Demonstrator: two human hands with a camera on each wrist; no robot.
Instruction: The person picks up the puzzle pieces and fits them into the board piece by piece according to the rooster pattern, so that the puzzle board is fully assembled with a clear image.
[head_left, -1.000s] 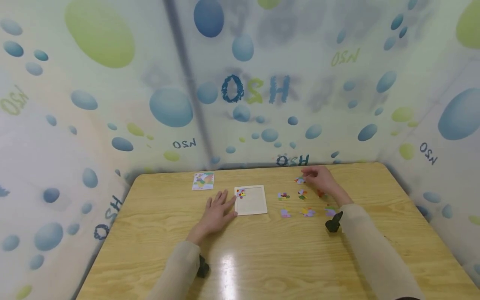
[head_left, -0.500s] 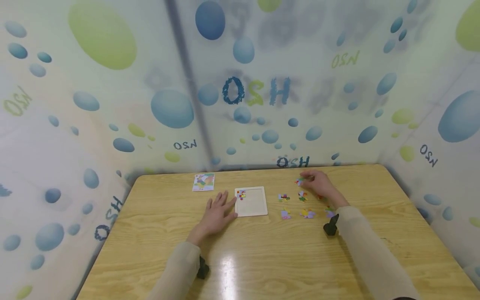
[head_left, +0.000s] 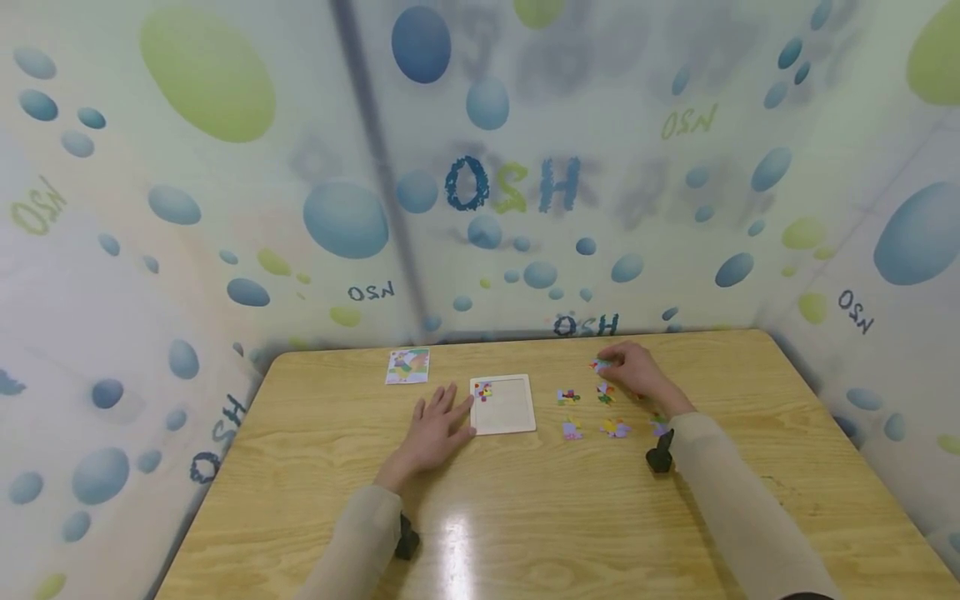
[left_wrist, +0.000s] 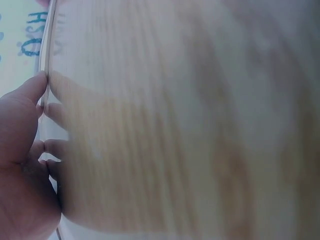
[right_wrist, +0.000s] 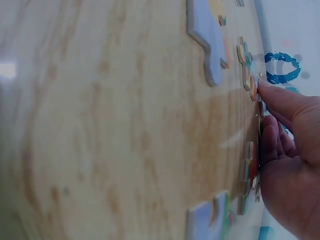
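Observation:
My left hand lies spread on the table, its index finger and thumb at the left edge of a shallow wooden puzzle tray. One colourful puzzle piece sits in the tray's upper left corner. At the back right, my right hand pinches a jigsaw piece, partly hidden by the fingers. In the right wrist view the thumb and curled fingers of the right hand are low against the tabletop. Below that hand lie more loose pieces, among them a yellow one and a lilac one.
A square picture card lies at the back left of the wooden table. Patterned walls stand behind and at both sides. Further loose pieces, such as a dark red and green one, lie right of the tray.
My right hand has come slightly down and left, its fingertips closing in on the back piece. The left hand and tray have kept their place.

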